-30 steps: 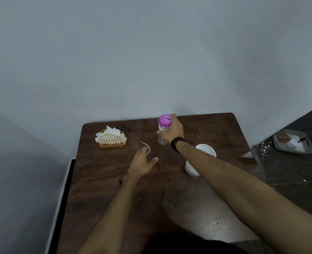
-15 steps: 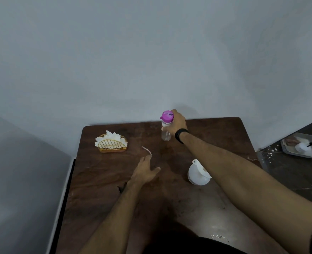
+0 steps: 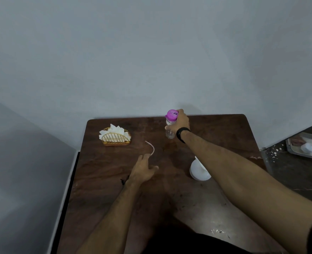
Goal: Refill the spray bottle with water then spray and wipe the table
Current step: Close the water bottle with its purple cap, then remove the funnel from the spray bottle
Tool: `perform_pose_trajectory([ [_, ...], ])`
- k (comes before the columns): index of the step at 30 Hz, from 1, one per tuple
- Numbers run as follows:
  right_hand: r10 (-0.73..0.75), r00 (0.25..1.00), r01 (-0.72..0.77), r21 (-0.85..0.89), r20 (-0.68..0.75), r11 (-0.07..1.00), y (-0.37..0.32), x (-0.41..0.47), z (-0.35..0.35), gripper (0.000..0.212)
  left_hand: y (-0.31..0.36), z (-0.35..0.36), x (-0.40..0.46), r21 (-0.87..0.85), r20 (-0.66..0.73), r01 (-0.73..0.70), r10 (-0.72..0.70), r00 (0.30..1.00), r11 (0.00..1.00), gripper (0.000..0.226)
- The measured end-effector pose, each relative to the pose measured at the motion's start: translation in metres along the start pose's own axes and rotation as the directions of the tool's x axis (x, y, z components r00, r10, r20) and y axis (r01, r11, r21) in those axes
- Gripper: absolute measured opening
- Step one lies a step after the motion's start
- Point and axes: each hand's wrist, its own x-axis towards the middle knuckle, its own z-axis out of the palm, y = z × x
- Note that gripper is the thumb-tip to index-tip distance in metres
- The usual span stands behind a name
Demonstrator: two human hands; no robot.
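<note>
A small clear bottle with a pink cap stands upright near the far edge of the dark wooden table. My right hand is wrapped around its upper part, just under the cap. My left hand rests open on the table, fingers apart, its fingertips next to a thin curved pale tube that lies on the wood. A white bowl-like container sits partly hidden under my right forearm.
A gold wire holder with white napkins stands at the far left of the table. A grey wall runs behind the table. On the dark floor to the right lies a metal tray. A wet patch shines near the table's front right.
My right hand has carried the bottle farther away, toward the table's back edge. The view has tilted slightly. My left hand stays by the tube.
</note>
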Motion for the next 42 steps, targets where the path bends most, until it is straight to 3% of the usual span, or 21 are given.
perform_pose_trajectory([
  [5, 0.097, 0.994, -0.095, 0.040, -0.058, 0.995, 0.001, -0.011, 0.002, 0.081, -0.006, 0.000, -0.010, 0.005, -0.023, 0.023, -0.023, 0.999, 1.000, 0.068],
  [12, 0.343, 0.939, -0.324, 0.261, -0.031, 0.909, 0.004, -0.023, 0.017, 0.083, -0.019, -0.004, -0.023, -0.033, -0.116, 0.074, -0.078, 0.990, 0.997, 0.065],
  [18, 0.377, 0.926, -0.363, 0.277, 0.003, 0.890, 0.019, -0.050, 0.040, 0.078, -0.036, -0.006, -0.028, -0.100, -0.267, 0.157, -0.178, 0.947, 0.983, 0.058],
  [24, 0.235, 0.963, -0.247, 0.085, 0.132, 0.965, 0.044, -0.083, 0.068, 0.075, -0.062, 0.006, -0.040, -0.151, -0.395, 0.311, -0.346, 0.851, 0.938, 0.072],
  [27, -0.022, 0.969, 0.061, -0.155, 0.245, 0.986, 0.057, -0.101, 0.073, 0.074, -0.070, 0.012, -0.042, -0.213, -0.290, 0.493, -0.537, 0.792, 0.843, 0.094],
  [29, -0.171, 0.893, 0.306, -0.283, 0.416, 0.909, 0.064, -0.107, 0.073, 0.077, -0.076, 0.015, -0.044, -0.237, -0.182, 0.560, -0.602, 0.777, 0.794, 0.101],
  [33, -0.177, 0.744, 0.523, -0.397, 0.645, 0.754, 0.072, -0.112, 0.074, 0.088, -0.088, 0.026, -0.048, -0.230, -0.097, 0.520, -0.551, 0.829, 0.822, 0.085],
  [37, -0.098, 0.716, 0.560, -0.485, 0.691, 0.672, 0.076, -0.117, 0.067, 0.080, -0.088, 0.034, -0.053, -0.164, -0.103, 0.434, -0.453, 0.886, 0.886, 0.070],
  [42, -0.051, 0.796, 0.429, -0.503, 0.603, 0.751, 0.098, -0.130, 0.046, 0.069, -0.073, 0.046, -0.049, -0.093, -0.092, 0.301, -0.309, 0.947, 0.949, 0.055],
])
